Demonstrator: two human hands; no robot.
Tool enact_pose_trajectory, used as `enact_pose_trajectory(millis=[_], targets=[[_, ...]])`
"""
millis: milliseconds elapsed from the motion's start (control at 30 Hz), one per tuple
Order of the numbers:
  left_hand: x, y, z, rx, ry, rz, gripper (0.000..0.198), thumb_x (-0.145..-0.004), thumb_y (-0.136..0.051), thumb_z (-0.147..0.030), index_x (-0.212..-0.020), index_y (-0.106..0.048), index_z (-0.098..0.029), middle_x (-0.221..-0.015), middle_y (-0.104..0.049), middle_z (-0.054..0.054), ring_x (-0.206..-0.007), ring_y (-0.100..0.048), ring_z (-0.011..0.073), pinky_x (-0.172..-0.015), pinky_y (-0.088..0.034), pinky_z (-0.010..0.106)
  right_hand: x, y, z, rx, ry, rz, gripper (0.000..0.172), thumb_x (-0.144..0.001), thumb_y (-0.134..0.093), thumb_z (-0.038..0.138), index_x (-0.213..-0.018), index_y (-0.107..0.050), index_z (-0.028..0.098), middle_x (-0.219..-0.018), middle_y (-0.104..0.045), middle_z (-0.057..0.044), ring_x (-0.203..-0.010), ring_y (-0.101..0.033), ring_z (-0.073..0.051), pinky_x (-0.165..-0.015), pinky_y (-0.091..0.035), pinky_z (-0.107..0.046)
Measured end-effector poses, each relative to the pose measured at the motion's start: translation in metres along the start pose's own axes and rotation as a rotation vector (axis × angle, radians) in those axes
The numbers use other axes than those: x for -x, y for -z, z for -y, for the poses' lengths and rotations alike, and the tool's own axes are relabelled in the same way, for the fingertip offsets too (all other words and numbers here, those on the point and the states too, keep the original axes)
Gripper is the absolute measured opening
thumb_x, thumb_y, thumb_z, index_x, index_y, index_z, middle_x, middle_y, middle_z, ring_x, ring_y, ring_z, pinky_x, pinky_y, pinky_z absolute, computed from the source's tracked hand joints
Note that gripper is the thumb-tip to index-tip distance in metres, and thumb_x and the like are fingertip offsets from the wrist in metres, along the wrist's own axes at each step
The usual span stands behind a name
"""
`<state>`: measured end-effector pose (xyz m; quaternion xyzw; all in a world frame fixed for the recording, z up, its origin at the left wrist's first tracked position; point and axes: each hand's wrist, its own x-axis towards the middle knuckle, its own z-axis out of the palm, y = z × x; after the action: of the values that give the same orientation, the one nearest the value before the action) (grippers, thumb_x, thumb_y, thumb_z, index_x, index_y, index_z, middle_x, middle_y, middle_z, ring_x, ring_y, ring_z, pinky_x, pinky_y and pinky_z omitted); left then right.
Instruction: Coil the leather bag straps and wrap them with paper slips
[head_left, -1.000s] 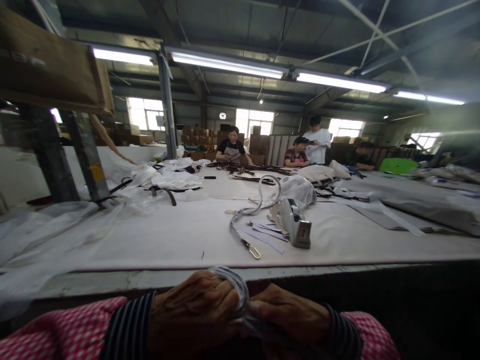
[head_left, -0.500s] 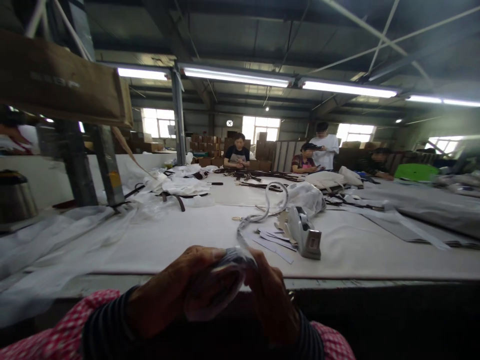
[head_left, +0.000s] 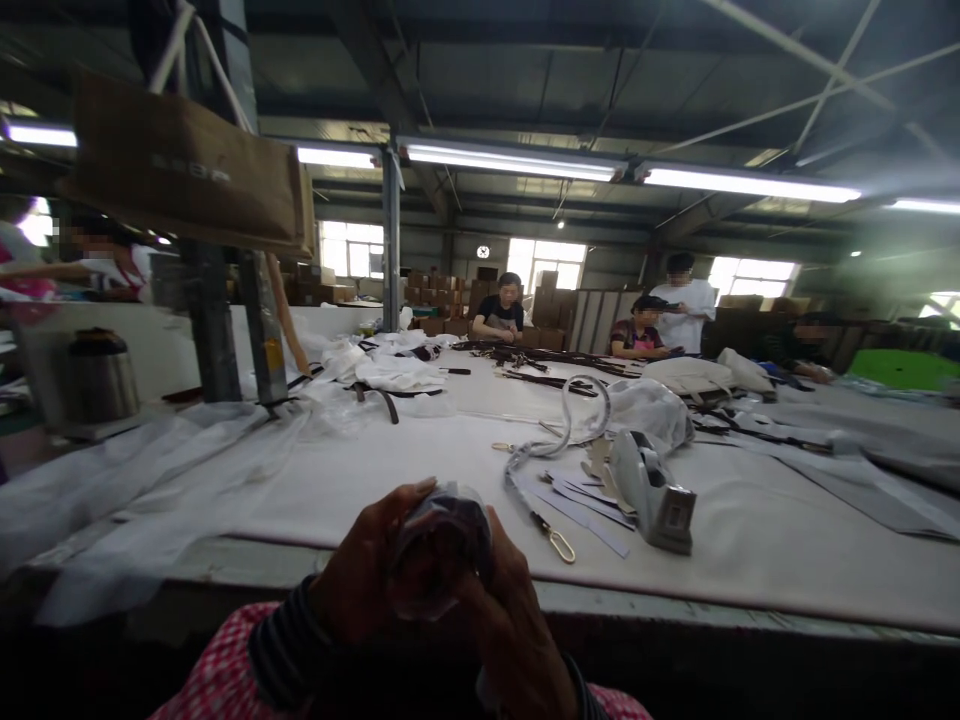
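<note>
In front of me, over the table's near edge, both hands hold a dark, rounded bundle (head_left: 448, 508) wrapped in clear plastic. My left hand (head_left: 364, 565) wraps its left side, thumb on top. My right hand (head_left: 510, 610) grips the right side, fingers bent in at the front of the bundle. What is inside the plastic is too dark to make out. Just beyond lies a looped strap (head_left: 517, 468) in clear film, with a gold clasp (head_left: 562, 546) at its near end. To its right stands a grey tape dispenser (head_left: 654, 500), beside loose paper strips (head_left: 589, 505).
Clear plastic sheeting (head_left: 172, 460) covers the table's left side, near a metal post (head_left: 264, 340) under a hanging brown bag (head_left: 191, 165). Dark straps (head_left: 540, 360) and white cloth pieces (head_left: 390, 368) lie farther back. Several people work beyond, one of them seated opposite (head_left: 501, 310).
My view has swung left, shifting the scene rightward. The bundle has turned in my hands, and my right fingers have bent in at its front. The strap's clasp end now shows on the table.
</note>
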<state>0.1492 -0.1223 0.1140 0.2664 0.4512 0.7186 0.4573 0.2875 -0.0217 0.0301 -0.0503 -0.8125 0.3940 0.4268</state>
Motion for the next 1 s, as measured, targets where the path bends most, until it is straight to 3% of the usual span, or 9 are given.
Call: enact_pose_trajectory(millis=[67,167,267,467,567,667,833,900,1000], targets=[[-0.002,0.004,0.005,0.065,0.056,-0.056,0.038,-0.077,-0.074,-0.050,-0.065,-0.063,-0.016,-0.054,-0.060,0.000,-0.047,-0.053,0.0121,-0.047,-0.044,0.022,0.000,-0.010,-0.014,0.040,-0.003,0.011,0.054,-0.099,-0.053,0.030,-0.150,-0.038,0.040,-0.153,-0.046,-0.001,-0.139,-0.044,-0.029,-0.112,-0.043,-0.046],[-0.007,0.010,0.013,0.077,0.082,-0.072,0.050,-0.077,-0.072,-0.059,-0.057,-0.054,-0.017,-0.042,-0.049,-0.004,-0.036,-0.039,0.0079,-0.036,-0.028,0.019,0.003,-0.027,-0.032,0.162,0.039,-0.034,0.070,-0.098,-0.052,0.026,-0.157,-0.018,0.040,-0.156,-0.041,-0.005,-0.140,-0.043,-0.031,-0.110,-0.044,-0.047],[-0.010,0.014,0.020,0.099,0.055,-0.180,0.051,-0.071,-0.077,-0.060,-0.058,-0.053,-0.017,-0.046,-0.052,-0.004,-0.037,-0.041,0.0077,-0.037,-0.029,0.019,0.000,-0.037,-0.037,0.275,0.146,-0.057,0.075,-0.098,-0.047,0.020,-0.158,-0.005,0.038,-0.154,-0.041,-0.008,-0.137,-0.046,-0.031,-0.107,-0.048,-0.046],[-0.018,0.020,0.027,0.061,-0.038,-0.278,0.048,-0.073,-0.076,-0.059,-0.062,-0.060,-0.015,-0.050,-0.055,-0.002,-0.044,-0.050,0.0120,-0.045,-0.039,0.022,-0.026,-0.025,-0.020,0.509,0.406,-0.032,0.053,-0.098,-0.039,0.013,-0.147,-0.033,0.030,-0.136,-0.054,-0.011,-0.123,-0.056,-0.028,-0.093,-0.054,-0.037],[-0.019,0.026,0.014,-0.141,-0.205,-0.188,0.039,-0.082,-0.070,-0.055,-0.078,-0.068,-0.015,-0.066,-0.065,0.001,-0.059,-0.058,0.0172,-0.057,-0.046,0.026,-0.047,-0.014,-0.006,0.552,0.300,0.012,0.030,-0.094,-0.045,0.014,-0.122,-0.051,0.023,-0.106,-0.062,-0.008,-0.091,-0.064,-0.023,-0.073,-0.054,-0.030],[-0.019,0.032,-0.018,-0.451,-0.282,0.024,0.040,-0.087,-0.062,-0.054,-0.097,-0.072,-0.017,-0.090,-0.072,0.006,-0.083,-0.062,0.0236,-0.074,-0.049,0.029,-0.073,-0.005,0.007,0.654,0.235,0.053,0.010,-0.092,-0.046,0.014,-0.098,-0.051,0.020,-0.086,-0.055,-0.004,-0.069,-0.055,-0.019,-0.057,-0.045,-0.028],[-0.029,0.035,-0.073,-1.074,-0.239,0.214,0.031,-0.077,-0.076,-0.043,-0.098,-0.072,-0.020,-0.087,-0.068,0.002,-0.082,-0.060,0.0226,-0.073,-0.044,0.027,-0.110,-0.008,0.003,0.957,0.551,0.109,0.014,-0.098,-0.039,0.012,-0.101,-0.051,0.017,-0.091,-0.056,-0.007,-0.077,-0.051,-0.021,-0.056,-0.040,-0.029],[-0.038,0.041,-0.073,-1.251,-0.309,0.219,0.024,-0.077,-0.075,-0.037,-0.094,-0.070,-0.021,-0.090,-0.066,0.001,-0.085,-0.059,0.0219,-0.076,-0.043,0.028,-0.116,-0.012,-0.009,0.965,0.592,0.173,0.015,-0.100,-0.039,0.013,-0.106,-0.052,0.016,-0.095,-0.058,-0.007,-0.081,-0.052,-0.021,-0.057,-0.041,-0.030],[-0.056,0.066,-0.045,-1.326,-0.406,0.234,0.019,-0.074,-0.072,-0.027,-0.091,-0.067,-0.020,-0.096,-0.063,0.003,-0.092,-0.057,0.0229,-0.083,-0.044,0.032,-0.112,-0.013,-0.033,0.840,0.507,0.383,0.025,-0.097,-0.050,0.017,-0.123,-0.048,0.018,-0.114,-0.059,-0.008,-0.095,-0.054,-0.022,-0.061,-0.046,-0.029]])
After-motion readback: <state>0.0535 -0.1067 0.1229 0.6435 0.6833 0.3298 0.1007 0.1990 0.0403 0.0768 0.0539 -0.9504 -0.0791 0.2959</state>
